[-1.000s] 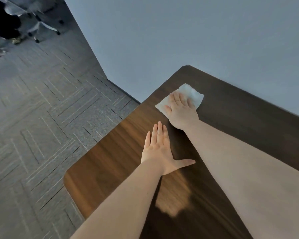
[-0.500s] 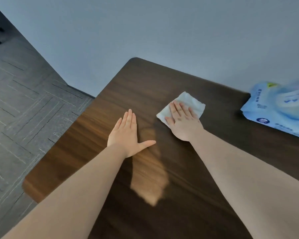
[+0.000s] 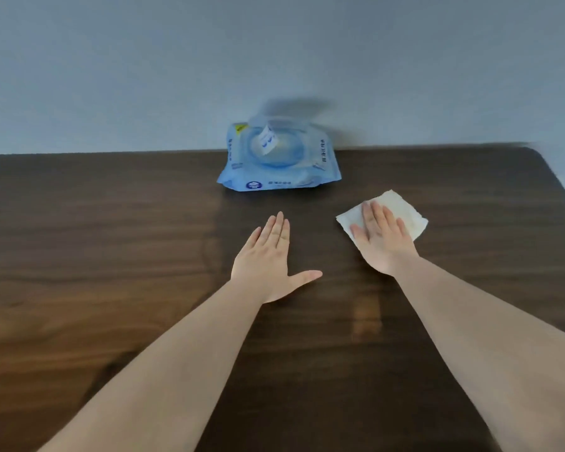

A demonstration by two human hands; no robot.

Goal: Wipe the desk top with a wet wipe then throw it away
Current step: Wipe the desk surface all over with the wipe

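Dark wood-grain desk top is filling the view, its far edge meeting a grey-blue wall. Left of centre, the left hand is lying flat, palm down, fingers together, thumb spread wide, gripping nothing. Beyond it, at the far edge, a blue wet wipe pack is sitting with its lid flipped up and blurred. Toward the far right corner, the right hand is pressing flat, fingers spread, on the white wet wipe.
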